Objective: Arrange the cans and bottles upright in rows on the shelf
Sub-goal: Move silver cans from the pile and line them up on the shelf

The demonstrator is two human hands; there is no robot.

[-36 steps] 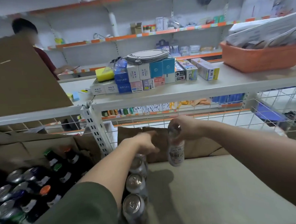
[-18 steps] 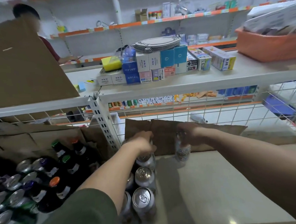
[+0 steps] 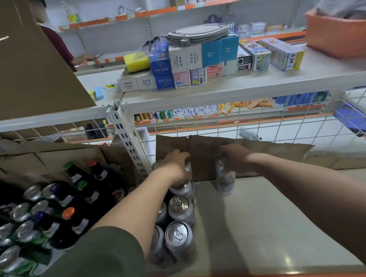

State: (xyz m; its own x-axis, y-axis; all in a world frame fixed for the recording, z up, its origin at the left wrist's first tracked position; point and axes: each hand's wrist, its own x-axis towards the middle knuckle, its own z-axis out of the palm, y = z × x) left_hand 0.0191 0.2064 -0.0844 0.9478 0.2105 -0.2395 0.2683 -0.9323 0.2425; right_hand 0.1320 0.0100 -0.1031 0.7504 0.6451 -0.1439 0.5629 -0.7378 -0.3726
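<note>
Bottles (image 3: 80,186) and other cans (image 3: 23,231) stand crowded in the left bay, beyond the post (image 3: 127,145). Just right of the post, my two rows of silver cans (image 3: 179,236) run from near to far. My left hand (image 3: 175,168) is at their far end, fingers curled down over the top of the last can (image 3: 188,167), close to the cardboard (image 3: 204,150) at the back. Further right, my right hand (image 3: 236,161) has its fingers wrapped round the top of a tall white-labelled can (image 3: 225,181). It is upright, but I cannot tell whether its base is on the shelf (image 3: 267,229) or just above it. I take this to be the placing step, starting a third row at the far end. Next I need to seat it square beside its neighbour, then loosen my fingers without tipping it.
</note>
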